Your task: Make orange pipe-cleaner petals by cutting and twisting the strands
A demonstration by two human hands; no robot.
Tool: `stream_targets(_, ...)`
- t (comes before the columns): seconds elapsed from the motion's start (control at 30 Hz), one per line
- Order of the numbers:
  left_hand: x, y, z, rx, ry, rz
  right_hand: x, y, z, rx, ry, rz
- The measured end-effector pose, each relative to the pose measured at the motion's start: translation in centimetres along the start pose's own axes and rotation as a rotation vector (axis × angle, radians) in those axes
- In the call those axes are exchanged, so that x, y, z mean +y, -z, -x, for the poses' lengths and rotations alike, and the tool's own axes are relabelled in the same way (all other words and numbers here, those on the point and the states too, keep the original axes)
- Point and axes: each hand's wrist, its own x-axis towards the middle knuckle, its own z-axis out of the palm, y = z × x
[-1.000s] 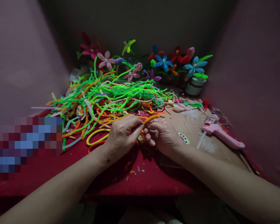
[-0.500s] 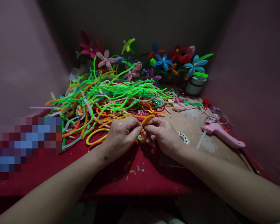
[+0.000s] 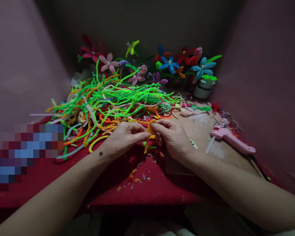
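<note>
1. Both hands meet at the middle of the table, fingertips almost touching, right at the near edge of the big pile.
2. The left hand (image 3: pixel 124 137) has thumb and forefinger pinched tight on the orange pipe cleaner (image 3: pixel 149 129), the other fingers curled under.
3. The right hand (image 3: pixel 173 137) pinches the same orange pipe cleaner from the other side, thumb on top, fingers closed.
4. That pipe cleaner is bent into a small loop standing up between the two hands, with its tail hanging down toward the red cloth (image 3: pixel 142 186).
5. Just beyond the hands lies the heap of pipe cleaners (image 3: pixel 118 98), mostly neon green with orange, pink and white mixed in.
6. At the far edge stands a row of finished pipe-cleaner flowers (image 3: pixel 170 62), pink, blue, red and purple.
7. To the right, a pink glue gun (image 3: pixel 229 139) lies on a brown board (image 3: pixel 204 131), well apart from the hands.
8. Tiny coloured scraps dot the cloth near the wrists.
</note>
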Motion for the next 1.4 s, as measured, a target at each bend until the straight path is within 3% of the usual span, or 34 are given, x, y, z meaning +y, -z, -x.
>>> stream_targets(0.37, 0.2, -0.2, 0.3, -0.021, -0.023, 0.061, 0.0, 0.2, -0.3, 0.032, -0.055, -0.138)
stream_targets(0.47, -0.3, -0.1, 0.2, -0.003, -0.023, 0.107, -0.1, 0.1, -0.3, -0.029, -0.062, -0.168)
stream_targets(0.6, -0.4, 0.2, 0.1, 0.016, -0.057, 0.111, 0.0, -0.1, 0.0, -0.113, -0.078, -0.092)
stream_targets(0.73, -0.3, 0.3, 0.1, -0.039, -0.032, 0.085, 0.4, 0.0, 0.0, -0.053, -0.048, -0.041)
stream_targets(1.03, -0.4, 0.2, 0.1, 0.031, 0.004, 0.119, 0.4, -0.2, 0.3, -0.076, -0.053, 0.08)
stream_targets(1.17, 0.0, 0.1, 0.2, -0.001, 0.021, 0.201, 0.5, -0.4, 0.5, -0.122, -0.036, -0.02)
stream_targets(1.4, -0.5, 0.1, -0.1, -0.064, 0.06, 0.378, 0.3, -0.4, 0.6, -0.169, -0.147, -0.149)
